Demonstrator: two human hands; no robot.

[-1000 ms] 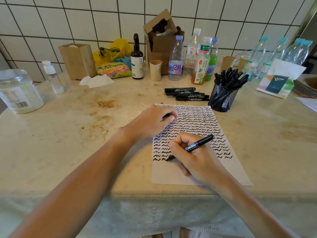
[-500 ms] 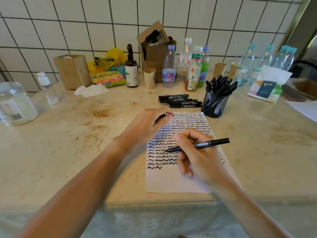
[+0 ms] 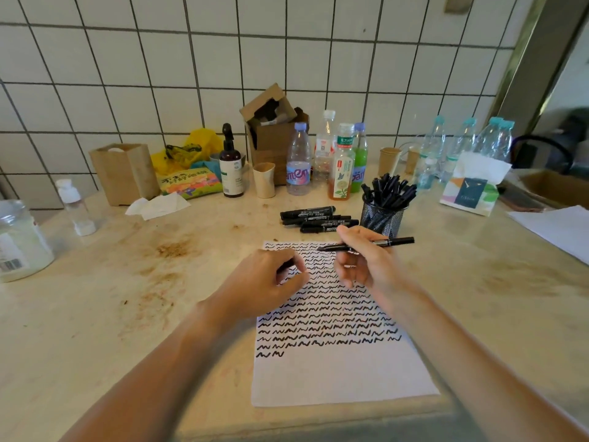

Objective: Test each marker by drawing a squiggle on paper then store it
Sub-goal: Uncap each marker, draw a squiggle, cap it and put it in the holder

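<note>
A white sheet of paper (image 3: 338, 374) lies on the table, covered with rows of black squiggles down to a short last row at the lower left. My right hand (image 3: 363, 263) holds an uncapped black marker (image 3: 392, 242) level above the sheet's top, tip pointing left. My left hand (image 3: 264, 279) hovers over the sheet's upper left and pinches a small black cap (image 3: 284, 266). Several black markers (image 3: 314, 218) lie in a row behind the paper. A black mesh cup (image 3: 382, 216) to their right holds several more markers.
Along the tiled wall stand drink bottles (image 3: 298, 161), a dark pump bottle (image 3: 231, 167), paper cups, a cardboard box (image 3: 274, 132) and a brown bag (image 3: 124, 173). A tissue pack (image 3: 471, 189) and loose paper (image 3: 554, 228) sit right; a jar (image 3: 19, 244) sits left.
My right hand lifted the marker off the paper and carried it up toward the sheet's top. My left hand with the cap rose off the sheet. The camera tilted up.
</note>
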